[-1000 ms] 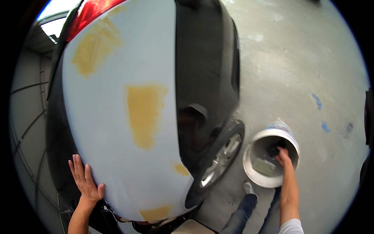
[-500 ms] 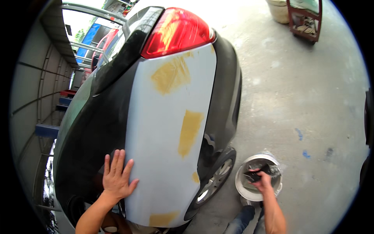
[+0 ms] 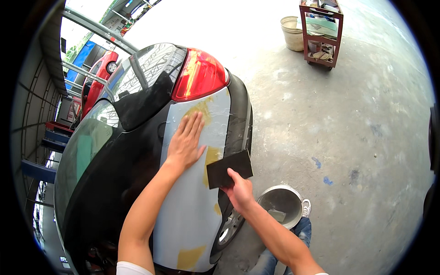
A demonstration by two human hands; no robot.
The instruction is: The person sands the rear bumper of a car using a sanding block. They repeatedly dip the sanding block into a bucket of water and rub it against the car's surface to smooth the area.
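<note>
My left hand [image 3: 184, 143] lies flat on the grey-primed rear panel [image 3: 183, 224] of a black car. Its fingertips reach a yellowish filler patch [image 3: 207, 111] below the red tail light [image 3: 199, 75]. Between thumb and fingers, my right hand [image 3: 240, 191] grips a black sheet of sandpaper [image 3: 238, 162]. The sheet is in front of the panel's right edge and overlaps a second filler patch [image 3: 212, 154]; whether it touches is unclear. Wet streaks and drops show on the upper panel. More filler [image 3: 190, 257] marks the panel's lower end.
A round bucket [image 3: 282, 186] stands on the floor beside the rear wheel [image 3: 230, 228], with a pale flat piece [image 3: 277, 214] inside. My shoe [image 3: 306, 207] is next to it. Farther off are a loaded dark-red cart [image 3: 338, 43], a beige pail [image 3: 291, 35] and a red car [image 3: 97, 78].
My right hand has come up out of the bucket with the black sheet, over to the panel's edge. My left hand has slid up the panel onto the upper filler. The upper panel now looks wet.
</note>
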